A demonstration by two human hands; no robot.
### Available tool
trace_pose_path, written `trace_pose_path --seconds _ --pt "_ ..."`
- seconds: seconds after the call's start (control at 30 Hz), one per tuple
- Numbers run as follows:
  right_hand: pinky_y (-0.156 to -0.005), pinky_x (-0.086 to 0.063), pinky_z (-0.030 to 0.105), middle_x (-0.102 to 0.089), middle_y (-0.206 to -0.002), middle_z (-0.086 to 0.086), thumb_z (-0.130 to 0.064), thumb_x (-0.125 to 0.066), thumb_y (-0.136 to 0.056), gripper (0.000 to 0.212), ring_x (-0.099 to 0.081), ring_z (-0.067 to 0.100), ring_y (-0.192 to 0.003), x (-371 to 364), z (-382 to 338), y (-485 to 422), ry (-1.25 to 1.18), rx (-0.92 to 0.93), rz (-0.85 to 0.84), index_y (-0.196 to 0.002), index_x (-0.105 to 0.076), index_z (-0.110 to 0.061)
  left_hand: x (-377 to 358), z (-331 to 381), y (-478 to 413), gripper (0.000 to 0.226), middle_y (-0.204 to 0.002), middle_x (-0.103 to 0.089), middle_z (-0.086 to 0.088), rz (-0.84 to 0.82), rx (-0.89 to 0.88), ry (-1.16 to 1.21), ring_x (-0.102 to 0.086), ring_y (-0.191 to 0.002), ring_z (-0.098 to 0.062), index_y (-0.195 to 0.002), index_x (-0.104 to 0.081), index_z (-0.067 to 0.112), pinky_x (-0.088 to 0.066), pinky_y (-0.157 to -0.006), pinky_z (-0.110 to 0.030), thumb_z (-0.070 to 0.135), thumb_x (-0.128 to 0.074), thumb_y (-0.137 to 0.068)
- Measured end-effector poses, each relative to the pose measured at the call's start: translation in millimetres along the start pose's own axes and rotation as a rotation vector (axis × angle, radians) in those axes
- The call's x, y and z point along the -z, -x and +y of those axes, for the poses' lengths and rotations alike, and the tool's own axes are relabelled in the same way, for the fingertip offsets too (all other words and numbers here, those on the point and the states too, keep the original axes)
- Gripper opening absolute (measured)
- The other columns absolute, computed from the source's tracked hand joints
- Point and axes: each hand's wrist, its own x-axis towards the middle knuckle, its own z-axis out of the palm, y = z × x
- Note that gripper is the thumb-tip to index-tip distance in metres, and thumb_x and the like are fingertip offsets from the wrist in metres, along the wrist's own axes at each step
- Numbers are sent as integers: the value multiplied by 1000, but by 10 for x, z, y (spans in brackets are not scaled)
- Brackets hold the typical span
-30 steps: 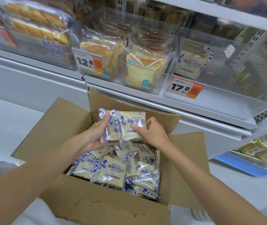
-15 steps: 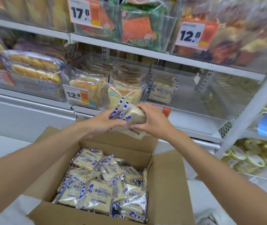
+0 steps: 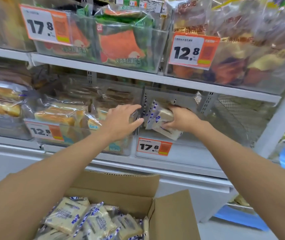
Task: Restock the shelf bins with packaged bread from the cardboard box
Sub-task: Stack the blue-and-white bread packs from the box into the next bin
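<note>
Right hand [image 3: 181,121] holds bread packs [image 3: 160,118] in the shelf bin [image 3: 190,150] at the middle of the frame, while the left hand [image 3: 120,120] is released beside it.
The right hand's fingers curl round a small stack of cream bread packs with blue-and-white striped edges, tilted, just above the front of the clear bin that carries the 17.8 price tag [image 3: 153,147]. The left hand is spread with straight fingers and holds nothing; it sits at the dividing wall between this bin and the neighbouring bin [image 3: 79,134] to the left, which is full of sliced loaves, and I cannot tell whether it touches the wall. At the bottom of the frame the cardboard box [image 3: 173,213] stands open with more of the same packs [image 3: 68,212] piled inside.
</note>
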Motion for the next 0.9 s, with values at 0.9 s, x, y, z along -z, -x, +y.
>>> trace_pose_path --seconds 0.9 --pt "-120 -13 42 -16 -160 2 -64 -61 -77 97 -17 27 -146 -457 -10 -202 72 87 100 -154 -11 -30 -128 -94 53 61 -132 -59 5 2 -45 -77 -50 -122 -18 -147 -30 37 -32 -101 -41 65 -25 -93"
